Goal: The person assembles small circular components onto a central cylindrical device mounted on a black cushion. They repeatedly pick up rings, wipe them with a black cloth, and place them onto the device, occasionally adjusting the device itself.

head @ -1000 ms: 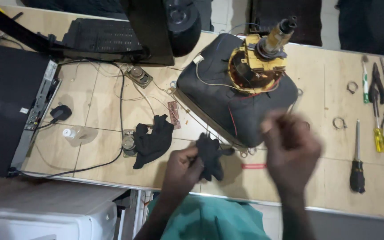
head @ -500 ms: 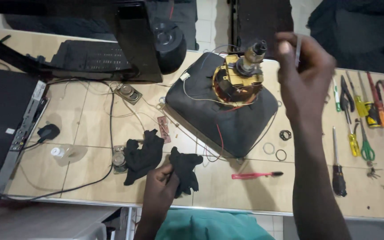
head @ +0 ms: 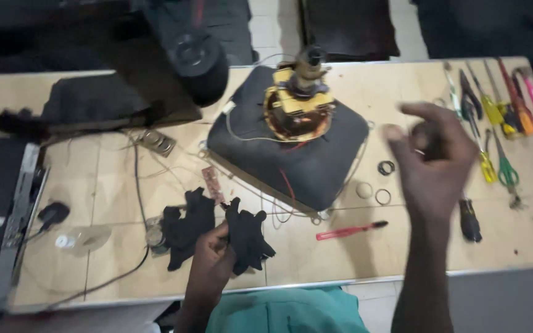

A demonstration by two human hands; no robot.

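Your left hand (head: 212,262) pinches a black glove (head: 247,237) at the near edge of the wooden table (head: 402,256), fingers closed on the cuff; the glove's long axis runs away from you, fingertips pointing toward the picture tube (head: 291,145); a second black glove (head: 186,228) lies just beside it on the left, so two gloves in all. Your right hand (head: 433,163) hovers blurred above the table, fingers loosely curled and apart, holding nothing you can make out; three small rings (head: 382,196) lie near it; a red screwdriver (head: 350,230) sits on open tabletop between your hands.
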